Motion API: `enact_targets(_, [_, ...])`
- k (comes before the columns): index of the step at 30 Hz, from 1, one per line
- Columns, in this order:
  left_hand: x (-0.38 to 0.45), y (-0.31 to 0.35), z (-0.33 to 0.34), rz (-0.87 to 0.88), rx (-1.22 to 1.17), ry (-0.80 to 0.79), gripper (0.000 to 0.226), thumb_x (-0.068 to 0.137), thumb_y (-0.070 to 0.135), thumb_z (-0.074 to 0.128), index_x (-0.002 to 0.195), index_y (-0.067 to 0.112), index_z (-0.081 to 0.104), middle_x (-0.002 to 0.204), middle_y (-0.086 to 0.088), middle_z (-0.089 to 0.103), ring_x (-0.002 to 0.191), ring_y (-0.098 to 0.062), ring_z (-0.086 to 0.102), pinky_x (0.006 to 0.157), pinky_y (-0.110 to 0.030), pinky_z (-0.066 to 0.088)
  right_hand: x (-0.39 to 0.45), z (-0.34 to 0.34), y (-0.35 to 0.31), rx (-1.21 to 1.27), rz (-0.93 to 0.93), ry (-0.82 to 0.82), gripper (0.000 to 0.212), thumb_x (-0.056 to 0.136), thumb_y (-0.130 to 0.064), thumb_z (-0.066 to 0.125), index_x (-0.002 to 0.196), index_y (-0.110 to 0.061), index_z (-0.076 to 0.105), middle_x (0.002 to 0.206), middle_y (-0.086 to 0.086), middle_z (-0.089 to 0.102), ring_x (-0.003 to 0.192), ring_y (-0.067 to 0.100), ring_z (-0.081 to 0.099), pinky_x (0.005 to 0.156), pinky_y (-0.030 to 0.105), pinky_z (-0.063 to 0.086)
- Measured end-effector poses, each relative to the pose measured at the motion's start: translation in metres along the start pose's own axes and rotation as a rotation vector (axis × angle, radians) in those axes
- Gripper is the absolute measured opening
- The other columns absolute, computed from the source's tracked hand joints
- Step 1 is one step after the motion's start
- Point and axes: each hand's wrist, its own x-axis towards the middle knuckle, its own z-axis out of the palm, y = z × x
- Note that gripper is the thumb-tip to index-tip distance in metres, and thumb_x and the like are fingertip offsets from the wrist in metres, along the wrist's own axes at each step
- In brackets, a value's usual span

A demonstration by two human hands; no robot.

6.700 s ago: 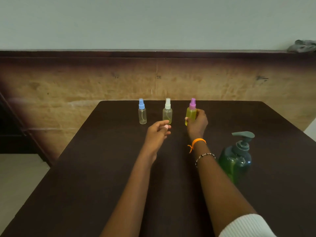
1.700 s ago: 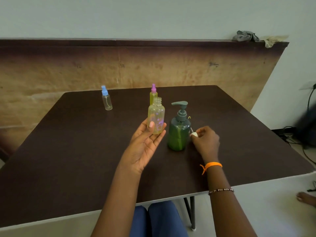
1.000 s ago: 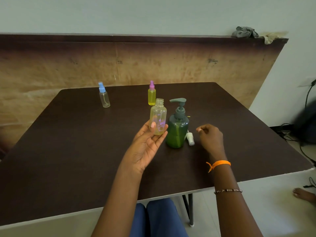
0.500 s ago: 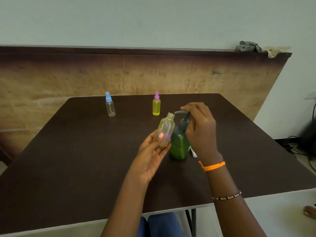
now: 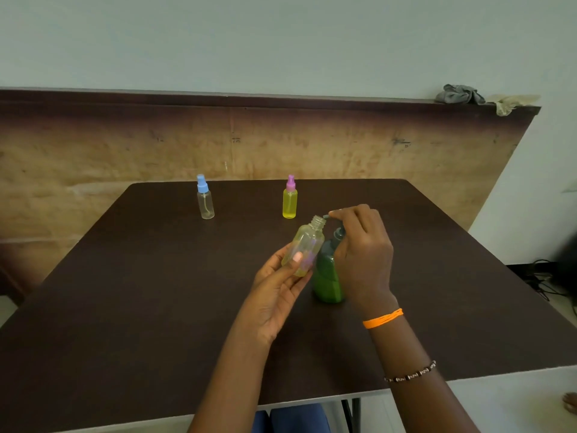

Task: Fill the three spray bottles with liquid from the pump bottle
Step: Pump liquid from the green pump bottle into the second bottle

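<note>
— Dark bench under a pale wall: what has just changed?

— Right hand has moved onto the pump bottle, fingers curled over its head. A second ago it hung beside the bottle, holding nothing.

— And the open bottle?

— Left hand grips it tilted, its uncapped neck right at the spout; before, it stood upright left of the pump. Filling looks about to start.

— The others?

— Behind the pump, unmoved: pink bottle full of yellow, blue bottle far left, clear and seemingly empty.
</note>
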Motion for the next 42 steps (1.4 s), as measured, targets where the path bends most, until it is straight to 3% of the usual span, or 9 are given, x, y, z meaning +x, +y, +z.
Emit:
enact_targets(10, [0.008, 0.0, 0.002, 0.039, 0.04, -0.009, 0.049, 0.072, 0.013, 0.065, 0.12, 0.008, 0.056, 0.117, -0.009, 0.067, 0.105, -0.016, 0.064, 0.088, -0.024, 0.052, 0.002, 0.006, -0.002, -0.041, 0.041, 0.033, 0.031, 0.073, 0.009, 0.044, 0.087, -0.002, 0.069, 0.086, 0.009, 0.064, 0.078, 0.021, 0.055, 0.058, 0.029, 0.047])
enact_targets(15, [0.01, 0.001, 0.0, 0.049, 0.067, -0.011, 0.046, 0.073, 0.012, 0.064, 0.119, 0.01, 0.057, 0.117, -0.008, 0.067, 0.105, -0.016, 0.065, 0.088, -0.023, 0.053, -0.003, 0.009, 0.001, -0.127, 0.012, 0.105, 0.029, 0.084, 0.005, 0.042, 0.083, -0.003, 0.07, 0.077, 0.008, 0.064, 0.067, 0.024, 0.058, 0.054, 0.035, 0.048])
enact_targets(18, [0.011, 0.002, -0.002, 0.049, 0.074, -0.029, 0.049, 0.073, 0.013, 0.064, 0.121, 0.01, 0.056, 0.119, -0.008, 0.066, 0.108, -0.017, 0.063, 0.089, -0.023, 0.052, -0.009, 0.014, -0.001, -0.091, 0.01, 0.18, 0.046, 0.102, -0.012, 0.03, 0.084, -0.003, 0.071, 0.078, 0.009, 0.065, 0.072, 0.024, 0.061, 0.062, 0.033, 0.048])
enact_targets(20, [0.012, 0.002, -0.003, 0.052, 0.093, -0.034, 0.049, 0.074, 0.013, 0.063, 0.122, 0.01, 0.055, 0.119, -0.007, 0.066, 0.109, -0.017, 0.063, 0.09, -0.023, 0.051, -0.012, 0.018, 0.0, -0.075, 0.012, 0.21, 0.047, 0.103, -0.017, 0.032, 0.083, -0.003, 0.072, 0.078, 0.01, 0.065, 0.076, 0.024, 0.062, 0.07, 0.033, 0.048])
enact_targets(23, [0.013, 0.0, -0.004, 0.053, 0.1, -0.028, 0.05, 0.075, 0.012, 0.062, 0.124, 0.008, 0.055, 0.119, -0.008, 0.065, 0.109, -0.016, 0.063, 0.091, -0.023, 0.051, -0.012, 0.024, 0.006, -0.078, 0.014, 0.229, 0.032, 0.096, -0.008, 0.044, 0.079, -0.002, 0.071, 0.074, 0.011, 0.063, 0.076, 0.024, 0.06, 0.075, 0.038, 0.05])
enact_targets(30, [0.014, 0.003, -0.004, 0.064, 0.09, -0.052, 0.052, 0.074, 0.014, 0.063, 0.125, 0.007, 0.054, 0.122, -0.009, 0.064, 0.11, -0.016, 0.062, 0.092, -0.024, 0.05, 0.002, 0.017, 0.009, -0.07, 0.0, 0.183, 0.025, 0.08, 0.002, 0.044, 0.072, -0.004, 0.066, 0.068, 0.008, 0.056, 0.07, 0.023, 0.052, 0.093, 0.036, 0.041])
enact_targets(33, [0.015, 0.003, -0.004, 0.075, 0.097, -0.049, 0.051, 0.074, 0.015, 0.063, 0.124, 0.008, 0.055, 0.121, -0.009, 0.064, 0.111, -0.016, 0.062, 0.092, -0.023, 0.05, 0.001, 0.021, 0.008, -0.03, 0.005, 0.204, 0.027, 0.084, 0.004, 0.043, 0.069, 0.0, 0.065, 0.068, 0.012, 0.055, 0.073, 0.022, 0.048, 0.076, 0.038, 0.047])
enact_targets(37, [0.015, 0.001, -0.005, 0.071, 0.097, -0.02, 0.047, 0.075, 0.014, 0.063, 0.121, 0.009, 0.057, 0.119, -0.009, 0.066, 0.109, -0.016, 0.063, 0.09, -0.022, 0.051, -0.007, 0.034, 0.008, 0.004, 0.002, 0.254, 0.053, 0.103, -0.012, 0.029, 0.066, 0.003, 0.064, 0.069, 0.016, 0.057, 0.072, 0.02, 0.042, 0.059, 0.034, 0.044])
enact_targets(42, [0.013, 0.005, -0.003, 0.066, 0.083, -0.029, 0.048, 0.074, 0.013, 0.063, 0.122, 0.009, 0.056, 0.12, -0.009, 0.065, 0.108, -0.016, 0.063, 0.091, -0.023, 0.051, -0.002, 0.025, 0.006, 0.023, 0.015, 0.184, 0.03, 0.089, 0.002, 0.041, 0.067, 0.002, 0.061, 0.07, 0.015, 0.054, 0.07, 0.02, 0.041, 0.058, 0.032, 0.04])
